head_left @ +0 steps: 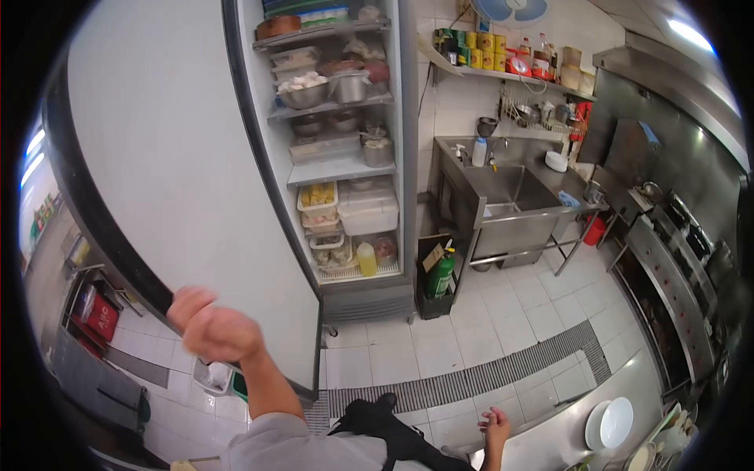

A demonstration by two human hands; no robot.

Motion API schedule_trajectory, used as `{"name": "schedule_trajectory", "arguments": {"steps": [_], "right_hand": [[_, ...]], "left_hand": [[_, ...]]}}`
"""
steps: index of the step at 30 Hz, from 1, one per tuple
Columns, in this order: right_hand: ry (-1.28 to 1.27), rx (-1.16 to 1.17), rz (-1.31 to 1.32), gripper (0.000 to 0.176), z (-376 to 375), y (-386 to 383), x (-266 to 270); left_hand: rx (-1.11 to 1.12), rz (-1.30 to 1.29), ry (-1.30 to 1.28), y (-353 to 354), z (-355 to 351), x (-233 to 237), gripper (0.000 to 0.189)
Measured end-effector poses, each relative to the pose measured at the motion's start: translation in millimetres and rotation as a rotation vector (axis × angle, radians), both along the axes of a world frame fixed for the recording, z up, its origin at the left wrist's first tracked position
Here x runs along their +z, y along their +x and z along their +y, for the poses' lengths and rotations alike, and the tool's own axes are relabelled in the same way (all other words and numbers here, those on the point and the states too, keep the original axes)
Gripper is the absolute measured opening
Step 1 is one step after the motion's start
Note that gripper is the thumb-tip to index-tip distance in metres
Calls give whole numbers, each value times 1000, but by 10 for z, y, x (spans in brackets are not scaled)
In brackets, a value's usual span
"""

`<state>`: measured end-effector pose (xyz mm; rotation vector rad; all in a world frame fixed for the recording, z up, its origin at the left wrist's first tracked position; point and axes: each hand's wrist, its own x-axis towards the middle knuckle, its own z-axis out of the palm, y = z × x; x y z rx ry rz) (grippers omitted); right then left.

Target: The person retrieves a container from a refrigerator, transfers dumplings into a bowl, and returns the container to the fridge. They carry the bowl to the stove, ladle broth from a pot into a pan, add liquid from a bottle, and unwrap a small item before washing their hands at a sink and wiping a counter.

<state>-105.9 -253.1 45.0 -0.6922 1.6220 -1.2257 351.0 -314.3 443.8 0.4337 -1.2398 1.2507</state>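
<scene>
My left hand (216, 326) is closed around the edge of the tall refrigerator door (181, 141), which stands wide open on the left; the hand is a little blurred. Inside the refrigerator, shelves (334, 169) hold a steel bowl of white pieces (304, 91), a metal pot (349, 85), a large lidded plastic container (367, 208), a tub of yellow pieces (318, 196) and a yellow bottle (366, 259). Low on the right, my right hand (495, 428) is empty, its fingers loosely bent and apart, beside the steel counter (542, 439).
A green bottle (441, 271) sits in a black bin by the refrigerator. Behind it is a steel sink (510, 192), with a shelf of cans (487, 55) above. A stove (660, 275) lines the right. White bowls (615, 424) rest on the counter. A drain grate (471, 377) crosses the floor.
</scene>
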Motion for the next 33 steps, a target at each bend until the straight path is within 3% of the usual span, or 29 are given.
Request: {"name": "schedule_trajectory", "arguments": {"steps": [4, 6, 9, 13, 16, 18, 19, 20, 21, 23, 25, 29, 31, 33], "right_hand": [[-7, 40, -29, 24, -61, 264, -49], [56, 1, -62, 25, -39, 302, -246], [110, -48, -16, 37, 82, 344, -149], [136, -248, 39, 33, -191, 391, -93], [134, -322, 49, 35, -747, 502, -40], [74, -336, 55, 37, -1283, 712, 283], [115, -184, 174, 39, -1649, 883, 681], [159, -35, 288, 42, -1879, 1041, 891], [161, -33, 280, 42, -2101, 1084, 783], [-127, -36, 204, 25, -2564, 1085, 464], [-140, -1, 202, 26, -2836, 1438, 718], [-140, 158, 212, 25, -3269, 2042, 979], [-119, 203, 189, 25, -3425, 2284, 1012], [-98, 274, 165, 26, -3553, 2440, 962]], "left_hand": [[-128, 193, 383, -84, -907, 68, 15], [-89, 223, 530, -62, -1375, 223, 17], [-132, 320, 645, 38, -2062, 354, 18], [-198, 332, 780, 357, -2749, 321, 22], [-203, 276, 764, 728, -3310, 320, 23], [-174, 276, 668, 1065, -3670, 769, 24], [-164, 272, 604, 1282, -3870, 1076, 26], [-87, 233, 595, 1459, -4033, 1429, 27], [-13, 192, 583, 1625, -4241, 1765, 29], [152, 126, 883, 2096, -4813, 2266, 39], [344, 90, 1058, 2403, -5277, 2553, 41], [570, 99, 1060, 2708, -5613, 2605, 37], [703, 188, 941, 2774, -5600, 2584, 30], [691, 241, 927, 2829, -5606, 2562, 24]]}}
